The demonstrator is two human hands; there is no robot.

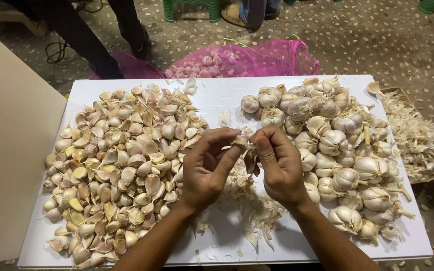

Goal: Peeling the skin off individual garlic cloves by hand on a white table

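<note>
Left hand (204, 168): fingers pinching one side of a small garlic piece (240, 142).
Right hand (277, 163): fingers gripping its other side, apparently peeling.
Garlic piece: hovering above the white table (217, 98), between loose cloves (119, 165) and whole bulbs (337, 145).
Papery skins (252, 206): lying below the hands.

Your forearms converge from below, wrists slightly bent inward. Your left hand (204, 168) and right hand (277, 165) are raised, backs toward the camera, thumbs and forefingers pinched together at one shared grip point; remaining fingers curl loosely beneath it.
</note>
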